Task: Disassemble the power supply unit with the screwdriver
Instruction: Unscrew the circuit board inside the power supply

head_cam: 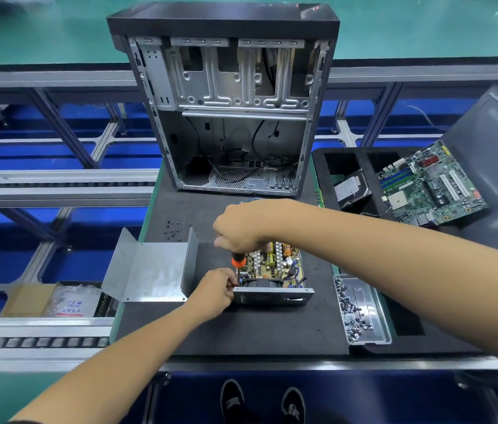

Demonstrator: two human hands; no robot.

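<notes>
Screwdriver (237, 259) inside right-hand grip (240, 228)

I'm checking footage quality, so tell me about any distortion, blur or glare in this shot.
Head view: wide-angle distortion bows the conveyor rails and splays the computer case; the far top corners are smeared and blurry; the centre is sharp around the power supply unit; lighting is even, with mild sheen on the removed cover.

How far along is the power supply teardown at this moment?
Done: the metal cover is off and lies left of the power supply unit, whose circuit board is exposed; loose screws sit on the mat.
In hand: the right hand grips the screwdriver at the unit's left edge while the left hand steadies the near-left corner.
Left: the board is not yet out of its housing.
</notes>
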